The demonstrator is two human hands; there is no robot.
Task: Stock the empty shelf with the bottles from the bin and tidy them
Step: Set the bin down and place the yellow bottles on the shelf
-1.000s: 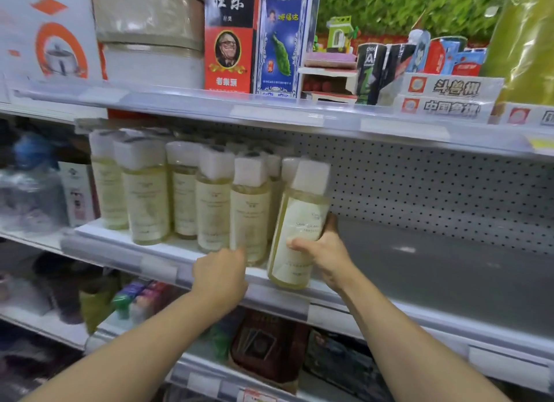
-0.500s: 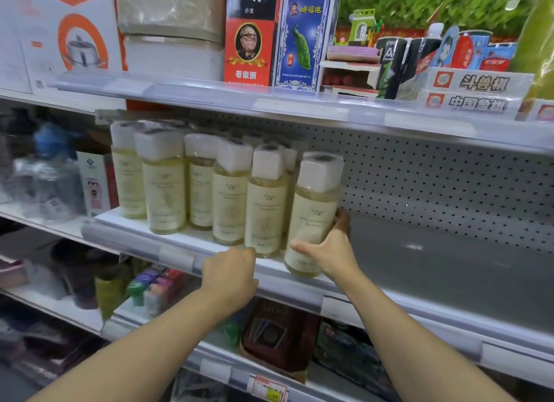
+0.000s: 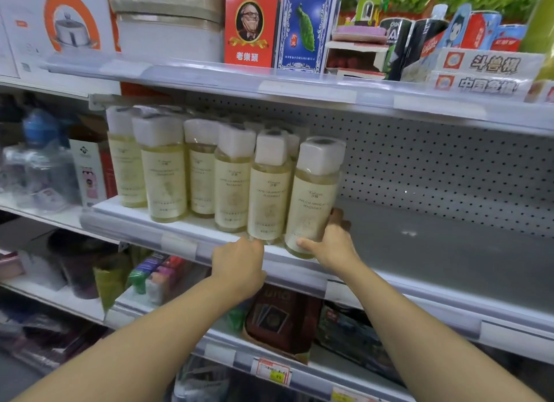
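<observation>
Several pale yellow bottles with white square caps stand in a row on the left part of the grey shelf (image 3: pixel 449 251). My right hand (image 3: pixel 332 245) grips the base of the rightmost bottle (image 3: pixel 314 203), which stands upright at the shelf's front edge against its neighbour (image 3: pixel 269 191). My left hand (image 3: pixel 239 263) sits at the shelf's front rail with its knuckles toward me, and its curled fingertips reach the bases of the neighbouring bottles. Those fingers are hidden behind the back of the hand. The bin is out of view.
The upper shelf (image 3: pixel 299 86) overhangs the bottles and carries boxes and card packs. A perforated back panel (image 3: pixel 449 167) closes the rear. Water bottles and a small box (image 3: pixel 90 173) stand on the shelf section to the left. Packaged goods fill the lower shelf (image 3: pixel 284 320).
The rightmost bottle has gone from tilted to upright and now stands close against the row. Both hands stay at the bottle bases.
</observation>
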